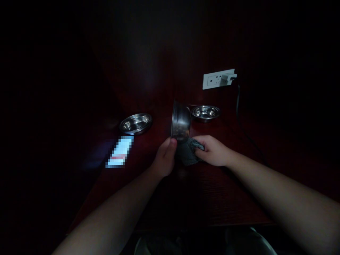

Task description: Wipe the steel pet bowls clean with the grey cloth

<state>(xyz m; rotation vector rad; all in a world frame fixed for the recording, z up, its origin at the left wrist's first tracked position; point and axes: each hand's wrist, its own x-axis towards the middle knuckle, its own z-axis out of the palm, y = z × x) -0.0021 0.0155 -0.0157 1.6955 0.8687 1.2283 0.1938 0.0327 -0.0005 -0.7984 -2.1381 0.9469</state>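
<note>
I had the stainless-steel bowl (181, 122) tipped sideways above the surface (212, 191), left hand (166, 157) clamped on its lower rim, right hand (212, 150) clamped on a grey cloth (188, 154) at its lower wall; steady, even pressure seemed best, clear of the shallow dish (205, 113) beyond.

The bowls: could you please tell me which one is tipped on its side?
The middle bowl, gripped by the left hand: its opening faces sideways, while the left bowl and right bowl sit facing up.
</note>
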